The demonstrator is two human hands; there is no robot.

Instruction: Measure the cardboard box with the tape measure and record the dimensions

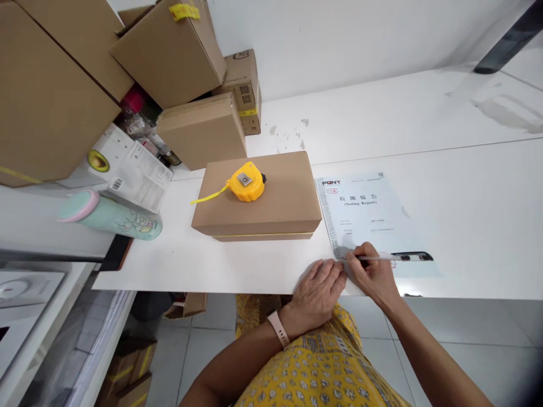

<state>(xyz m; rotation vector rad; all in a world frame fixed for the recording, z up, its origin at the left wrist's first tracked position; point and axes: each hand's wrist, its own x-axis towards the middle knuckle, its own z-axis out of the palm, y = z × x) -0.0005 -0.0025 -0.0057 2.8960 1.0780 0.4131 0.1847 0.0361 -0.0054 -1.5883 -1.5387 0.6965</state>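
Observation:
My right hand (373, 274) grips a slim pen (377, 258) with a clear and black barrel. Its tip points left, at the lower left corner of a pale blue printed sheet headed "Testing Report" (360, 209). The sheet lies on the white table, with a column of small marks along its left edge. My left hand (320, 285) rests palm down at the table's front edge, fingers stretched out and close to the pen tip. It holds nothing. Left of the sheet sits a closed brown cardboard box (284, 192), with a yellow tape measure (246, 182) on top, its tape slightly out.
A mint green bottle (123, 217) with a pink rim stands at the left. Behind it are a white printed box (139, 175) and several cardboard boxes (169, 56) stacked against the wall. A dark post (509, 39) rises at the back right.

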